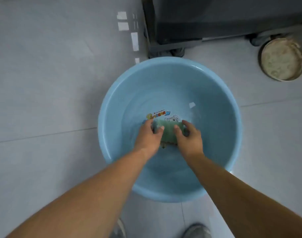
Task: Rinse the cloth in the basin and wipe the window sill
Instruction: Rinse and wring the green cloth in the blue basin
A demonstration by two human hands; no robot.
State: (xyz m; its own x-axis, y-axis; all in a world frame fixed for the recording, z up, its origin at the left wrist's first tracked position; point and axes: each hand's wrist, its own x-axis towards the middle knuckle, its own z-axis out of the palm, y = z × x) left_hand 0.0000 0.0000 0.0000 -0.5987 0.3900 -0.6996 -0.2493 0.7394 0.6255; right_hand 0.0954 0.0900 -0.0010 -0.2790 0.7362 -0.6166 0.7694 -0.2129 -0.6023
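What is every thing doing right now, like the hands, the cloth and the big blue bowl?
Left hand: closed on the left end of the cloth.
Right hand: closed on the right end of the cloth.
Green cloth: bunched up between both hands, down in the basin.
Blue basin: upright on the tiled floor, with water in the bottom.
Round tin: on the floor by the dark cabinet, apart from the basin.

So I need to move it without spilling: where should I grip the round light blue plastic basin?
Grip the round light blue plastic basin by its rolled rim, from left and right, hands opposite. It holds water, so keep it level.
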